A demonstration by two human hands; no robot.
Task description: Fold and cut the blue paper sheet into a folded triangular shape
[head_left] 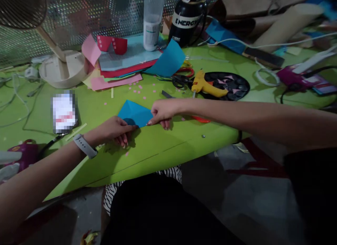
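A piece of blue paper (134, 113), which looks folded, lies on the green table in front of me. My left hand (117, 129) has its fingers closed at the paper's near left edge, with a finger reaching along that edge. At the right corner, my right hand (164, 112) pinches the paper between thumb and curled fingers. The fingers cover part of both edges. Small pink paper scraps (140, 86) are scattered just beyond the sheet.
Behind the hands are a yellow glue gun (206, 86), black scissors (180, 81) and a dark oval palette (237, 84). Stacked coloured paper (129, 58), a clear bottle (152, 30) and a black flask (185, 21) stand farther back. A fan base (63, 69) and phone (64, 111) are left.
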